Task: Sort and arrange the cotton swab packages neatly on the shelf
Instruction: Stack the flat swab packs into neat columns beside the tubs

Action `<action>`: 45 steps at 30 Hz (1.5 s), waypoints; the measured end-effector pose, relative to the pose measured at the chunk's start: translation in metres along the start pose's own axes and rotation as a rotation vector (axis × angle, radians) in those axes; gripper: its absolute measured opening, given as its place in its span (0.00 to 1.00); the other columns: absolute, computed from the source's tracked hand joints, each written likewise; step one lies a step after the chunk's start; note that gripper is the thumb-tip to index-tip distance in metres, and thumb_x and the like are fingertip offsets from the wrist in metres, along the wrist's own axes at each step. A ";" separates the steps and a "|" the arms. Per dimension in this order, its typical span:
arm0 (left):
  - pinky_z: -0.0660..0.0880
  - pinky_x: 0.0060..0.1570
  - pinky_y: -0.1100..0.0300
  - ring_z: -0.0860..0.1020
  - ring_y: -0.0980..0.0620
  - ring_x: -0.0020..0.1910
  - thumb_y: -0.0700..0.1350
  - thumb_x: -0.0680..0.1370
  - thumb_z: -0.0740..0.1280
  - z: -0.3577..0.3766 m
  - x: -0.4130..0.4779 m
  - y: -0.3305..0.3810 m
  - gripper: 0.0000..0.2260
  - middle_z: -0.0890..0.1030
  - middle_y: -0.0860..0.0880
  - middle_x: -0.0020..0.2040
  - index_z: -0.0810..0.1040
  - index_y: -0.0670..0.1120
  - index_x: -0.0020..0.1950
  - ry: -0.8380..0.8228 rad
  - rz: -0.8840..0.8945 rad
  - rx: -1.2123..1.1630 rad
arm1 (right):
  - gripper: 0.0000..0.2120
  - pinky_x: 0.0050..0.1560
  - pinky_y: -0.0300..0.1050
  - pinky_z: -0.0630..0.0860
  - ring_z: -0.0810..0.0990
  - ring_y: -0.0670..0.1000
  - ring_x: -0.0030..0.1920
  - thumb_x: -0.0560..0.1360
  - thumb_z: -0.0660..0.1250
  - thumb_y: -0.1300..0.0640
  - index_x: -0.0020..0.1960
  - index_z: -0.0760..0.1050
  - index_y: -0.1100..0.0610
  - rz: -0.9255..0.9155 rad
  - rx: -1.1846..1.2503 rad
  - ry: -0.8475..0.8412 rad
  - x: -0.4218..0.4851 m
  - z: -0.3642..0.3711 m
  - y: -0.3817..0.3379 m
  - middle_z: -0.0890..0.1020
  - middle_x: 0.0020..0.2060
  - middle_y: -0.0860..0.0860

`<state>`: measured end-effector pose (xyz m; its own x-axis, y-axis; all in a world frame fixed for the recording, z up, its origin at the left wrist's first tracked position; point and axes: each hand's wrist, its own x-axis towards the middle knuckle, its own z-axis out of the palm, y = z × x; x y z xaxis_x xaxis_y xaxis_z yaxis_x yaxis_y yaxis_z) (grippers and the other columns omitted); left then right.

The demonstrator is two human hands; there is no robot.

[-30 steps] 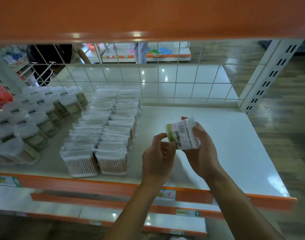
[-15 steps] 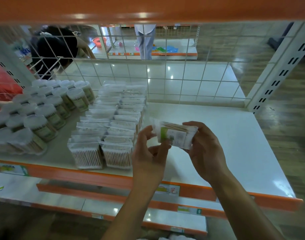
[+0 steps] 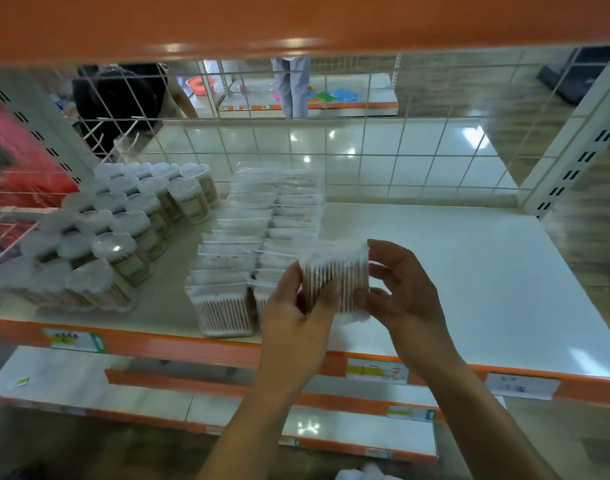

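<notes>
I hold one clear bag of cotton swabs [image 3: 336, 278] upright above the white shelf [image 3: 470, 271], swab sticks vertical. My left hand [image 3: 296, 317] grips its left edge and my right hand [image 3: 404, 292] grips its right edge. Just left of it, two rows of the same bagged swab packages [image 3: 248, 244] stand one behind another from the shelf's front edge toward the back. Further left, several round tubs of cotton swabs [image 3: 123, 233] stand in rows.
A white wire grid [image 3: 366, 161] closes the shelf's back, and an orange shelf edge [image 3: 296, 22] hangs overhead. A perforated upright [image 3: 573, 161] bounds the right side. Price labels [image 3: 376, 370] sit on the orange front rail. Lower shelves [image 3: 158, 393] lie below. People stand beyond the grid.
The package has been turned from lying flat with its label up to standing upright with the swab sticks facing me, and both hands now grip its sides, closer to the rows.
</notes>
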<state>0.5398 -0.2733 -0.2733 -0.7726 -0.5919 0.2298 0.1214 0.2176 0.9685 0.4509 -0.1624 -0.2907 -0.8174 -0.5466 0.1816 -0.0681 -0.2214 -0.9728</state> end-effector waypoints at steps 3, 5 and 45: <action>0.74 0.43 0.69 0.79 0.59 0.45 0.51 0.74 0.69 -0.022 -0.002 -0.004 0.12 0.80 0.60 0.44 0.72 0.62 0.53 0.005 0.034 0.143 | 0.26 0.47 0.49 0.80 0.81 0.53 0.50 0.66 0.69 0.67 0.61 0.72 0.49 0.052 0.034 -0.033 -0.006 0.014 0.003 0.82 0.50 0.52; 0.75 0.45 0.67 0.78 0.59 0.47 0.58 0.73 0.66 -0.038 -0.003 -0.010 0.12 0.79 0.60 0.46 0.72 0.62 0.56 0.015 0.114 0.358 | 0.27 0.45 0.46 0.79 0.81 0.51 0.49 0.67 0.69 0.70 0.59 0.73 0.47 0.040 -0.031 -0.021 -0.009 0.023 0.006 0.82 0.47 0.51; 0.64 0.63 0.56 0.64 0.47 0.71 0.53 0.71 0.73 -0.161 0.036 -0.078 0.43 0.59 0.49 0.76 0.47 0.56 0.76 -0.430 0.108 0.630 | 0.42 0.56 0.49 0.74 0.73 0.53 0.62 0.72 0.71 0.55 0.71 0.46 0.34 -0.027 -0.988 -0.008 -0.022 0.100 0.055 0.59 0.72 0.48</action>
<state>0.6028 -0.4364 -0.3252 -0.9666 -0.2163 0.1375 -0.0682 0.7341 0.6756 0.5221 -0.2433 -0.3339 -0.8050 -0.5574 0.2032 -0.5365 0.5376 -0.6505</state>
